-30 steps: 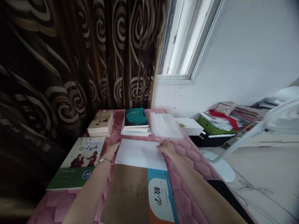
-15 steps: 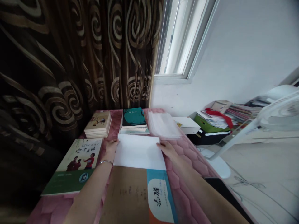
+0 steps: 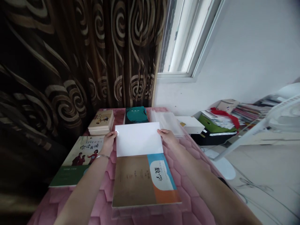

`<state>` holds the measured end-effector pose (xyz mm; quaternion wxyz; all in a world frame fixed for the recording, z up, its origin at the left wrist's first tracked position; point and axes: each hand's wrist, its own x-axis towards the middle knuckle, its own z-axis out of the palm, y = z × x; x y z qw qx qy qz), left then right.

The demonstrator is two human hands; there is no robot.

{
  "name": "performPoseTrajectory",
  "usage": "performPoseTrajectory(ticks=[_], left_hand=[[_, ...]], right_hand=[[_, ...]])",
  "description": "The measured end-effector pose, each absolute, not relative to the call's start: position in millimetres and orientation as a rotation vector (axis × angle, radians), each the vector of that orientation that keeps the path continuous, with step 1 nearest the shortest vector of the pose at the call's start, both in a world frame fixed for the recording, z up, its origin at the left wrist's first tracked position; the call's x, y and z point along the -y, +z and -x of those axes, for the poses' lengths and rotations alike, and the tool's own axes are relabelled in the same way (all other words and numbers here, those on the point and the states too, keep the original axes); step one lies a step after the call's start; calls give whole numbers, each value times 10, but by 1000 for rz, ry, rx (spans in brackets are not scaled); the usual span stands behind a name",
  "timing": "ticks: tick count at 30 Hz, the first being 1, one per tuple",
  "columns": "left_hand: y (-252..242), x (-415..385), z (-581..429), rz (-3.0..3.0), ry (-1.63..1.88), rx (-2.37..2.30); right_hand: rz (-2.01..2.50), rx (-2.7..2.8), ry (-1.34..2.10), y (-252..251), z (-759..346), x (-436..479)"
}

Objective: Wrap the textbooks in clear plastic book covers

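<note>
The fingers of the left hand (image 3: 108,143) are closed on the left edge of a blank white rectangular sheet (image 3: 139,139), near its far corner. The fingers of the right hand (image 3: 167,137) pinch the opposite edge, likewise near the far corner. The sheet stands tilted up at the far end of a brown, blue and orange paper-covered textbook (image 3: 133,181); whether the two are joined cannot be told. The textbook lies flat on the tabletop, which is covered by a pink quilted cloth (image 3: 187,195), and a clear film shows past its near edge. A silver metal bangle (image 3: 102,156) circles the left wrist.

To the left, a large green and cream picture-covered book (image 3: 70,165) lies partly hidden by the left forearm. Beyond it stands a stack of small beige books (image 3: 101,121). Directly behind the sheet, which blocks its lower part, is a pile topped by a teal and black book (image 3: 136,115). To its right lie translucent plastic sheets (image 3: 165,120), with a white rectangular box (image 3: 191,125) next to them. A dark object (image 3: 224,182) is mostly obscured by the right forearm. Further right stands a white fan (image 3: 255,131).
</note>
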<state>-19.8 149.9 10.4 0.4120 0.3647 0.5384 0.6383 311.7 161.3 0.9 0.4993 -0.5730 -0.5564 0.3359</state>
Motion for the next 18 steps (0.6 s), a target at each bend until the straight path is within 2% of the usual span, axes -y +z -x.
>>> performPoseTrajectory(ticks=[9,18], left_hand=[[246,-1424,293,-1136,1459,-1355],[303,-1207,344,-1337,1106,-1243]], right_hand=[[1341,1251,799,20,-3073,-1568],[1325,1258,766,178,-3114,-1328]])
